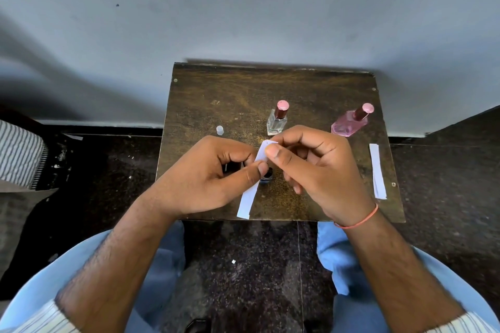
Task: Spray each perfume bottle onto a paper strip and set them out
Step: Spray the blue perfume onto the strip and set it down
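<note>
At frame centre, both hands pinch one paper strip (250, 194): the left hand (205, 178) at its middle, the right hand (316, 170) at its top end. A dark bottle (266, 174) stands beneath them. Behind stand a clear bottle (276, 121) and a pink bottle (349, 123); spare strips (377, 170) lie at the table's (216, 94) right edge.

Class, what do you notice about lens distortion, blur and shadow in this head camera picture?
Head view: wide-angle bending curves the wall's foot and stretches the forearms; the dark wooden table casts a thin shadow on the wall behind it; soft broad shadows cross the wall at left; the white paper strip and both hands look sharp.
</note>
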